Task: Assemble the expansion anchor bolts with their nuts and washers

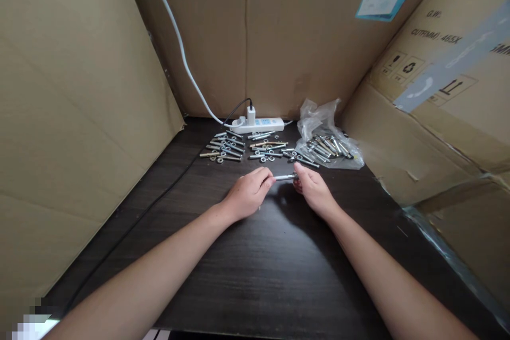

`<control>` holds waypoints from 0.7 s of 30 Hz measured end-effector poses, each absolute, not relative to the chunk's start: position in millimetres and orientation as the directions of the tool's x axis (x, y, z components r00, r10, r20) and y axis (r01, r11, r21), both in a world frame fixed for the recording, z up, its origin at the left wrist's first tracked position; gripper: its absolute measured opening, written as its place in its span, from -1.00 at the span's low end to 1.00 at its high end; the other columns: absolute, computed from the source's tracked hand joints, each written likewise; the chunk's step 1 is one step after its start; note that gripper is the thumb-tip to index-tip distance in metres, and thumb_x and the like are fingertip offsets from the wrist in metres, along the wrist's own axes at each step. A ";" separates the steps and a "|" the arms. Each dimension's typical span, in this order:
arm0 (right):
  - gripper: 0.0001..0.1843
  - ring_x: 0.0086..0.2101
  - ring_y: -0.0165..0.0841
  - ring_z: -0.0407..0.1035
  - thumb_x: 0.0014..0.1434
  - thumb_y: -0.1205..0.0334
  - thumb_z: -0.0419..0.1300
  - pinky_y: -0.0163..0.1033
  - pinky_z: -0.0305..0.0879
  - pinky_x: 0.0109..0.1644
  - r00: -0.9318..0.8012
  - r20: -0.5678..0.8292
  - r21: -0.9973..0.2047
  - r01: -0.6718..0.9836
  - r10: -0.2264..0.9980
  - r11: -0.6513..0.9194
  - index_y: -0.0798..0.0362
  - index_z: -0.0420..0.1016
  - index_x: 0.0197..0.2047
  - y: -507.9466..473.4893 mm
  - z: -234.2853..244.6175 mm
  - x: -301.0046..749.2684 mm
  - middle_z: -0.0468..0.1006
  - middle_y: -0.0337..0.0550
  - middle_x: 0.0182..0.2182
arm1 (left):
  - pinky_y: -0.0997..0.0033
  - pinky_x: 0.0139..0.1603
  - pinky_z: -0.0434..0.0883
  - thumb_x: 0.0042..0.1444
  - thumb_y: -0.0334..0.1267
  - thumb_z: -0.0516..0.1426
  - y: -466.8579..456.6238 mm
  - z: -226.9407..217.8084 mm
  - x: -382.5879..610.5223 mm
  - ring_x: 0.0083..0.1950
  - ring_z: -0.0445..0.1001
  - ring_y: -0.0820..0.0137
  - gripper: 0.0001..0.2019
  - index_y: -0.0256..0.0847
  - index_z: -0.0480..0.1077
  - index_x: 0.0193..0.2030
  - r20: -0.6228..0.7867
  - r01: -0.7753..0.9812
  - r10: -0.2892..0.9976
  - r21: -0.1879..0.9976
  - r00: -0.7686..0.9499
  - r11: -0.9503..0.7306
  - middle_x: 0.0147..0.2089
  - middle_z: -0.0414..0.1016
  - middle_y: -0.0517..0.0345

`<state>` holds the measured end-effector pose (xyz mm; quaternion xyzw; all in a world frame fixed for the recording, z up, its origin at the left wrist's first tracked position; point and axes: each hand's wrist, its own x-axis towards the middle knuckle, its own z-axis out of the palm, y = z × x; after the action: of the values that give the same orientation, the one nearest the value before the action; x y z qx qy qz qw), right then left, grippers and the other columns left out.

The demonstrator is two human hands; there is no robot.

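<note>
A: Stage shown?
B: Partway, seemingly: loose silver metal bolts [230,158] and small metal nuts [220,160] remain far on the dark wooden table [255,276]; silver metal pieces [327,149] in the clear plastic bag [311,121], far right, may be finished.
A: What is held?
B: A slim, shiny silver bolt [284,177], near-level; left hand [250,191] pinches its left end, right hand [313,186] its ringed right end.

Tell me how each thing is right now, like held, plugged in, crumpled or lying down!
Left hand: closed on one end of the bolt
Right hand: closed at its other end
Bolt: held between both hands
Loose bolts and nuts: lying spread out
Plastic bag: crumpled, more bolts there
Power strip: lying flat
Charger: plugged in
Black cord: joined to the charger
</note>
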<state>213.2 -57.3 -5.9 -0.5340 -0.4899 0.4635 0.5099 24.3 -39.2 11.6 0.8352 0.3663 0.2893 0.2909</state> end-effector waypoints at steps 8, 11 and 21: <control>-0.43 -0.65 -0.52 -0.03 0.03 -0.29 0.13 -0.35 -0.09 -0.58 0.073 -0.026 -1.000 0.000 0.997 -0.026 0.03 0.09 -0.58 -58.5 -2.0 211.3 0.10 -0.39 -0.68 | 0.41 -0.23 0.26 0.25 -0.18 -0.06 -41.0 12.8 24.3 -0.27 0.33 0.42 -0.86 -0.15 0.24 -0.20 0.277 0.441 0.796 0.713 0.538 -0.546 -0.27 0.34 0.21; -0.43 -0.65 -0.52 -0.03 0.03 -0.29 0.13 -0.34 -0.08 -0.58 0.063 -0.028 -1.000 -0.004 0.998 -0.028 0.03 0.08 -0.58 -58.5 -3.2 211.0 0.09 -0.39 -0.68 | 0.41 -0.22 0.25 0.31 -0.15 -0.18 -39.8 12.3 23.9 -0.29 0.32 0.42 -0.71 -0.18 0.24 -0.33 0.266 0.441 0.779 0.701 0.567 -0.561 -0.33 0.33 0.21; -0.42 -0.66 -0.51 -0.04 0.01 -0.31 0.13 -0.33 -0.13 -0.59 0.070 -0.035 -0.999 0.004 0.997 -0.036 0.02 0.08 -0.60 -58.3 -1.4 210.0 0.08 -0.39 -0.69 | 0.44 -0.27 0.25 0.16 -0.24 0.05 -42.6 13.1 24.8 -0.31 0.32 0.44 -0.88 -0.15 0.20 -0.17 0.273 0.445 0.795 0.710 0.541 -0.546 -0.29 0.31 0.23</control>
<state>210.0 -58.3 -1.4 -0.5271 -0.4745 0.4899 0.5069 24.8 -42.6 13.1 0.8270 0.3748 0.2984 0.2940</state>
